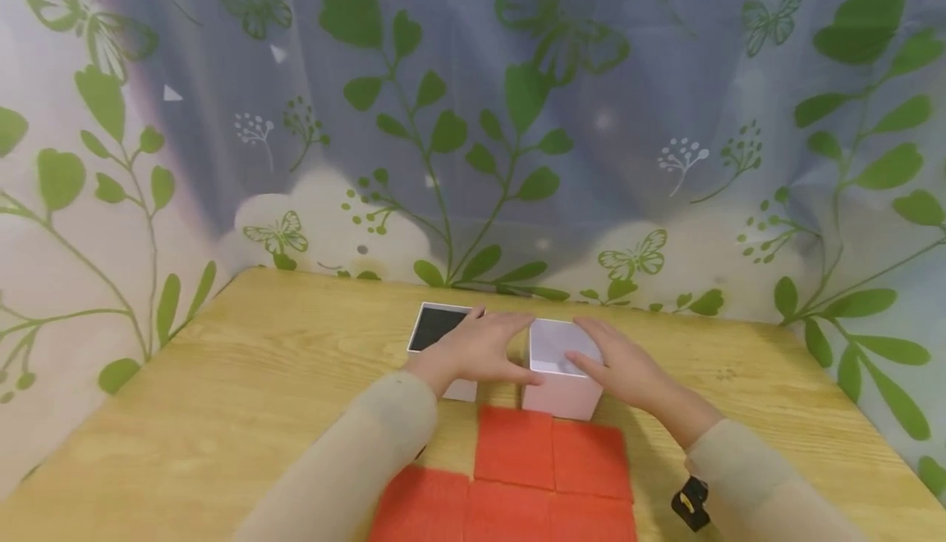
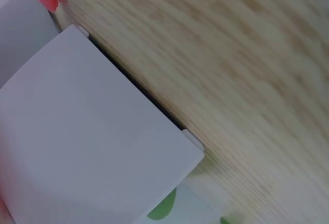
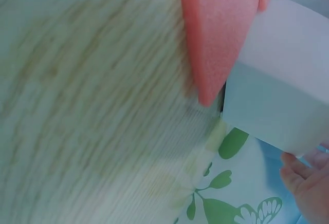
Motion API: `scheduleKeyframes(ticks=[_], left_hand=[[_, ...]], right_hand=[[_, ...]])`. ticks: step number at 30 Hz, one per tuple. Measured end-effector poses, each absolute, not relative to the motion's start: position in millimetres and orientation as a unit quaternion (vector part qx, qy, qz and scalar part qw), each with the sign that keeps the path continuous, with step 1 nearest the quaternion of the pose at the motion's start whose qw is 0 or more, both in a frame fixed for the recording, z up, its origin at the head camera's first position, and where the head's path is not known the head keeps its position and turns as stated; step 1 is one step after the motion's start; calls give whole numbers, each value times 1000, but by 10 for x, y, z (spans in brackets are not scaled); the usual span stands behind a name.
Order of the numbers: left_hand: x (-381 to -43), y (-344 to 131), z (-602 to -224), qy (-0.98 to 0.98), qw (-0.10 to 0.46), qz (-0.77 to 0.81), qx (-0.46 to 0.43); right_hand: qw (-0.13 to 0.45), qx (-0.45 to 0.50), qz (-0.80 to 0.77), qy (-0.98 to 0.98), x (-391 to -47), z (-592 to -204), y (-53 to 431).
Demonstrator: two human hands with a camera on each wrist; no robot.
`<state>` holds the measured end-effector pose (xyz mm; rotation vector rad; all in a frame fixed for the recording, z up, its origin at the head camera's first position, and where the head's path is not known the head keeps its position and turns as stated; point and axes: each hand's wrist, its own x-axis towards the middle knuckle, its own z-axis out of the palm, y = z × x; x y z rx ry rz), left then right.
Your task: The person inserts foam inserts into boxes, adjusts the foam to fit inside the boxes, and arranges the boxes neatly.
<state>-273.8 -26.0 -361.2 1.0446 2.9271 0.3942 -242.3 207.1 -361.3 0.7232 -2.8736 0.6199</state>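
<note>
In the head view, a white, open-topped box (image 1: 562, 396) stands on the table between the two hands. My right hand (image 1: 631, 369) holds it at the right side, thumb over the front of the rim and fingers toward the back. Reaching to its left side is my left hand (image 1: 480, 351), thumb and fingers spread apart and extended, the thumb tip at the front left corner. A second white box (image 1: 461, 391) with a dark inside is partly hidden behind my left hand and wrist. White box surfaces fill much of both wrist views.
Several flat red foam-like squares (image 1: 515, 447) lie close together in front of the boxes on the wooden table (image 1: 310, 369). A curtain (image 1: 473, 156) with green leaves and butterflies hangs behind the table. A small black device (image 1: 691, 505) sits at the right wrist.
</note>
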Motion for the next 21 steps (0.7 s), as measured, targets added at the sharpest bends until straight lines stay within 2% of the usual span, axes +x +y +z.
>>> scheduleKeyframes(ticks=[10, 21], left_hand=[[-2747, -288, -3598, 935, 28, 137, 327], [-2719, -259, -3523, 935, 43, 148, 320]], right_hand=[[46, 254, 198, -945, -2391, -3588, 2067], [106, 306, 135, -936, -2088, -3496, 2266]])
